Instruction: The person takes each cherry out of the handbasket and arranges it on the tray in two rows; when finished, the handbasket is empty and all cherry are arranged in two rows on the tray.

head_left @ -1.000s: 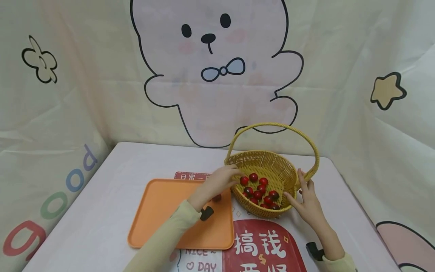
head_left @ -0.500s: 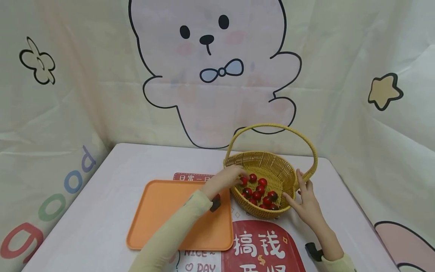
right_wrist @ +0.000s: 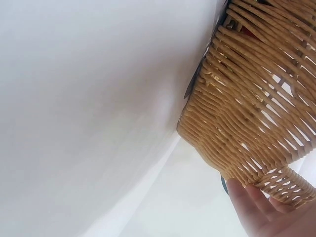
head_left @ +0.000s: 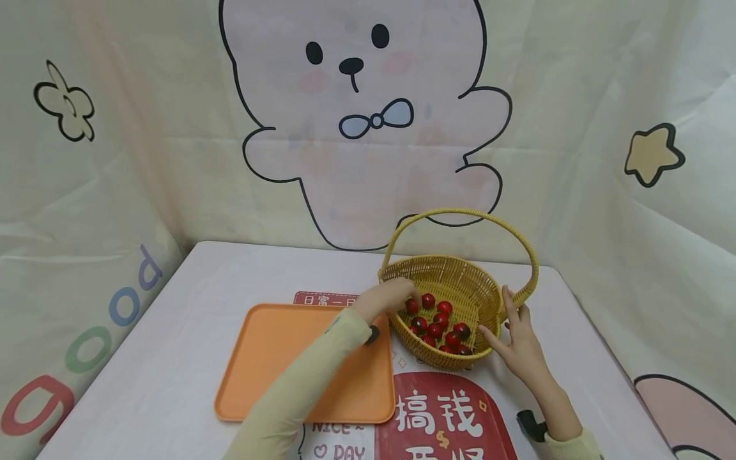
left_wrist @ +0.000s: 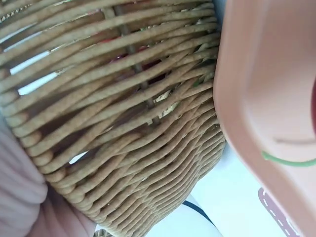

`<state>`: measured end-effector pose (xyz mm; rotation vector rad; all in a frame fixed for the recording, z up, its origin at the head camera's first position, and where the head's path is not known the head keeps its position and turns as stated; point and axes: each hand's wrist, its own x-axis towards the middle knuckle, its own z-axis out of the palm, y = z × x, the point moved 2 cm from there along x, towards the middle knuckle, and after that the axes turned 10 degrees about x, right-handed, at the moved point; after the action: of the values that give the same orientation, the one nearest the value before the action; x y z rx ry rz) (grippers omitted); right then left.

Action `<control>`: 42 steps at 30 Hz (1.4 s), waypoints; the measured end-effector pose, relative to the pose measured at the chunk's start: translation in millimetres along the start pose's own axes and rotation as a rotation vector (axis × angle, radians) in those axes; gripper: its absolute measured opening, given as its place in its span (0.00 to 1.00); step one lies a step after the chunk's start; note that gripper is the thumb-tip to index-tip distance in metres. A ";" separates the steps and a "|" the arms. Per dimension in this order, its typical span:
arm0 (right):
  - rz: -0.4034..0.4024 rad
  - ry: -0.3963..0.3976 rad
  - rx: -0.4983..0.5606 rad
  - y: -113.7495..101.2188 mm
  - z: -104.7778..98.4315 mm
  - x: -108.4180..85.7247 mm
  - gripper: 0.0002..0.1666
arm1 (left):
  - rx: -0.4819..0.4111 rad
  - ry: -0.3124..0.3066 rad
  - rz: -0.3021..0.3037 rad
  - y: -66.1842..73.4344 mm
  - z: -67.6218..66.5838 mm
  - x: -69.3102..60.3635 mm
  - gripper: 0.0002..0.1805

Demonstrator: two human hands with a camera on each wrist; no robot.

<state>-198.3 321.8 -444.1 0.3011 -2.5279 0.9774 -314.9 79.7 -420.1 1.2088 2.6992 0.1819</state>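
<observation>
A yellow-brown wicker basket (head_left: pixel 448 268) with a tall arched handle holds several shiny dark-red cherries (head_left: pixel 435 330). My left hand (head_left: pixel 386 298) reaches over its left rim, fingers bent down beside a cherry (head_left: pixel 411 306). The fingertips are hidden, so whether they pinch it is unclear. In the left wrist view, part of the left hand (left_wrist: pixel 22 190) shows against the woven rim. My right hand (head_left: pixel 522 348) rests on the basket's right side near the handle's foot, thumb and fingers spread. Its fingers (right_wrist: pixel 242 200) touch the rim in the right wrist view.
An orange tray (head_left: pixel 259 364) lies left of the basket, under my left forearm. The left wrist view shows a green stem (left_wrist: pixel 289 161) and a sliver of a red thing (left_wrist: pixel 314 106) on it. A red-and-white printed mat (head_left: pixel 443 409) lies in front of the basket.
My left hand has moved slightly right and deeper into the basket, its fingers now bent lower by the cherry. The forearm now covers the dark-red cherry seen on the tray. The right hand stays put.
</observation>
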 end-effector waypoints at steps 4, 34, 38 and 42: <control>0.003 0.002 0.006 0.6 -0.3 -1.6 0.57 | -0.019 -0.028 -0.019 0.6 1.3 2.2 0.27; 0.017 -0.004 0.000 1.6 0.6 -2.4 0.57 | -0.041 0.001 0.048 -0.7 4.7 5.3 0.11; 0.008 -0.004 -0.005 1.6 0.1 -0.6 0.57 | -0.051 0.022 0.070 -0.8 1.6 0.9 0.12; 0.009 -0.003 -0.008 1.3 -0.3 -0.4 0.56 | -0.054 0.048 0.111 -0.6 -3.0 -5.4 0.13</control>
<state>-198.3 323.0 -444.8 0.2891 -2.5377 0.9712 -312.5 75.2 -416.6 1.3561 2.6493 0.3009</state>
